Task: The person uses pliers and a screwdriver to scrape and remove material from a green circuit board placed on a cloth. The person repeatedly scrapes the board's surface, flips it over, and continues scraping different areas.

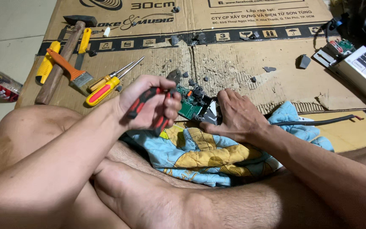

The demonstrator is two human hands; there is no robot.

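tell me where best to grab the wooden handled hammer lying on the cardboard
Probably by the bare lower half of the wooden shaft, coming from above at the near-left end. The hammer lies flat and slanted, head at the far end. The yellow knife and orange brush crowd its upper part, while the lower end is bare. Both hands are busy: left hand on pliers, right hand on the circuit board.

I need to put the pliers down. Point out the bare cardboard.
Freest: the cardboard right of the right hand, between the grey chip and the black cable, with small debris. Crowded: upper left, with hammer, brush, screwdrivers. Circuit board and quilt fill the middle.
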